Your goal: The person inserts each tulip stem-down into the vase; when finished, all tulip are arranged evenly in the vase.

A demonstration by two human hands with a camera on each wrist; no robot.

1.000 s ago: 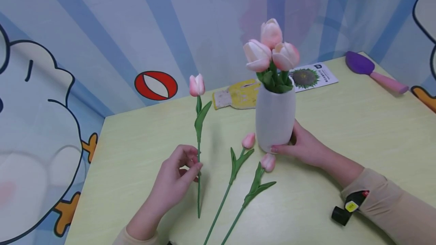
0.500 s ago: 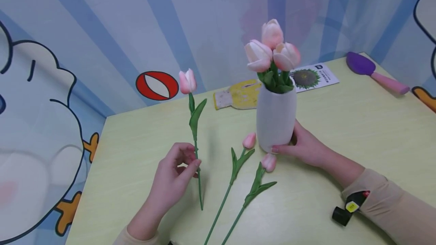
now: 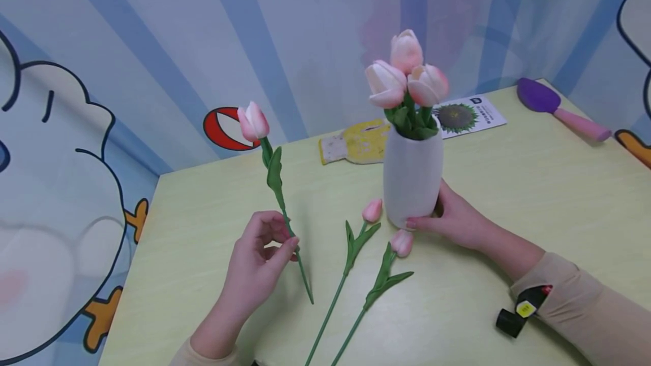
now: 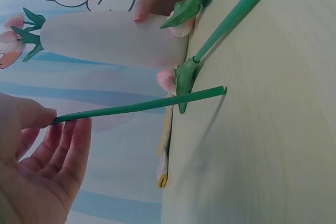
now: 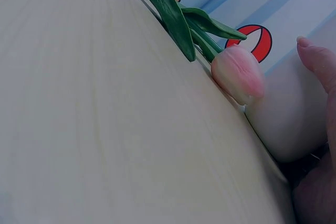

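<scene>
My left hand (image 3: 256, 267) pinches the green stem of a pink tulip (image 3: 253, 122) between thumb and fingers. The flower leans left, its bloom up and its stem end low over the table. In the left wrist view the stem (image 4: 139, 107) ends at or just above the tabletop; I cannot tell if it touches. On the right stands a white vase (image 3: 413, 179) bearing 3 pink tulips (image 3: 406, 52). My right hand (image 3: 460, 219) grips the vase low on its right side, thumb across the front. Two more tulips, one with its bloom here (image 3: 402, 243), lie before the vase.
Behind the vase lie a yellow and grey glove (image 3: 353, 143) and a card with a plant picture (image 3: 470, 114). A small trowel with purple blade and pink handle (image 3: 559, 107) rests at the table's back right. A printed blue curtain (image 3: 315, 44) borders the pale table.
The tulip in my left hand has tipped over to the left, its bloom moving left and its stem end swinging right and up. The right hand and vase have stayed in place.
</scene>
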